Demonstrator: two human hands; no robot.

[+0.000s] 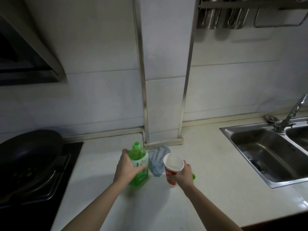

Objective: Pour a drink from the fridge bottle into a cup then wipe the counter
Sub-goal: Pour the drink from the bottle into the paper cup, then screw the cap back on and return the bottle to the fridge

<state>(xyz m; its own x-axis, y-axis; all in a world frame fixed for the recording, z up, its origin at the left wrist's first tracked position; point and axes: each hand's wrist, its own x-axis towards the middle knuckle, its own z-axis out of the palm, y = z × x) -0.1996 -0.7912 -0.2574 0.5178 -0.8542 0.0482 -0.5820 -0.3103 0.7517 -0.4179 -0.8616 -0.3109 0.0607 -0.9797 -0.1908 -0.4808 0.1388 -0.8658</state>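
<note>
A green plastic bottle (139, 161) with its cap off stands upright on the white counter (150, 205). My left hand (127, 167) grips its body from the left side. My right hand (184, 175) holds a red and white paper cup (172, 166) from the right, the cup tilted slightly toward the bottle and just above or on the counter. The green bottle cap (193, 176) lies on the counter behind my right hand. A blue and white cloth (157, 160) lies crumpled between bottle and cup, against the wall pillar.
A black stove (41, 177) with a dark pan (28, 147) fills the left side. A steel double sink (266, 154) with a tap (293, 112) sits at the right. A range hood (30, 52) hangs upper left; a utensil rack (233, 14) upper right.
</note>
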